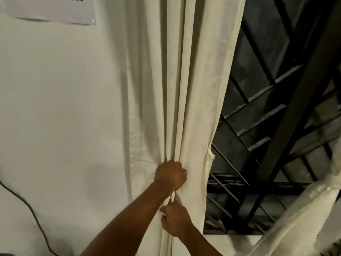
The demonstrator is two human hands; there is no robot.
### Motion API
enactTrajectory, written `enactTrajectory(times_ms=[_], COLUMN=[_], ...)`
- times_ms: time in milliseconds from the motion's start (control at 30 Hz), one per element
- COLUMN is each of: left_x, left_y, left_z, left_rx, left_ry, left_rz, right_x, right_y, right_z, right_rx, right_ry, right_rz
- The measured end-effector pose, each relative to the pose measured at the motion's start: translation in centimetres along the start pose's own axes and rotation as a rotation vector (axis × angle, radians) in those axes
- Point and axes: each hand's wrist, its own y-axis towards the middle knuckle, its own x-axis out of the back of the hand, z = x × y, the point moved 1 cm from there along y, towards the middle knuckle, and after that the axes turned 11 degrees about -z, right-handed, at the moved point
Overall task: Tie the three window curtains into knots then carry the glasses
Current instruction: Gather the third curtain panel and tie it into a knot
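The cream curtain [193, 89] hangs in long vertical folds down the middle of the view. It covers the left edge of the window, and its left part lies against the wall. The folds are gathered together in its lower part, where both hands hold it.

The left hand [170, 175] comes up from the lower left and is clenched into a fist around the bunched folds, knuckles facing the camera. The right hand [175, 221] is just below it, reaching in from the lower right. Its fingers are curled around the same gathered cloth, and the thumb and fingertips pinch a narrow fold at the top. The two hands are close together, one above the other, with a short strip of cloth between them. Along the curtain's right edge, beside the left hand, the hem is puckered and stands out a little from the cloth.

To the right of the curtain the window's dark metal grille [287, 115] is uncovered, with dark panes behind its bars. The pale sill [230, 241] runs under it. At the far right a second cream curtain [299, 209] crosses the lower corner as a thick, bunched, slanting roll. It is blurred, and whether it is knotted cannot be told.

To the left is the plain white wall [64, 108]. A sheet of paper [51, 10] with printed text is fixed at the top of it, cut off by the frame. A thin black cable [35, 217] curves down across the wall's lower left corner.
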Motion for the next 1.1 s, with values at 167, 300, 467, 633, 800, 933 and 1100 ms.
enactTrajectory(times_ms=[167,300,467,633,800,933,1100], left_x=[0.5,0.9,1.2,2.2,0.6,2.8,5.4], left_y=[-0.1,-1.7,-4.6,-8.3,-13.8,-13.4,-8.9], left_z=[1.9,1.5,-0.1,-2.1,1.6,3.4,1.2], left_rx=[-0.005,-0.088,-0.307,-0.444,-0.548,0.006,0.120], left_ry=[0.002,0.029,-0.027,-0.003,-0.293,-0.811,-1.136], left_rz=[-0.031,-0.083,-0.093,-0.003,-0.267,-0.565,-0.105], right_x=[-0.9,5.5,13.1,14.4,13.8,13.7,11.8], right_y=[-2.6,-2.8,-1.7,-0.6,-2.6,-4.5,-5.7], right_z=[-4.2,-3.8,1.9,3.9,3.1,4.2,8.5], right_rx=[-0.224,-0.474,-0.257,-0.329,-0.435,-0.428,-0.328], right_ry=[0.229,0.545,0.887,0.783,0.724,0.695,1.002], right_rz=[0.193,-0.607,-0.744,-0.715,-0.754,-0.813,-0.856])
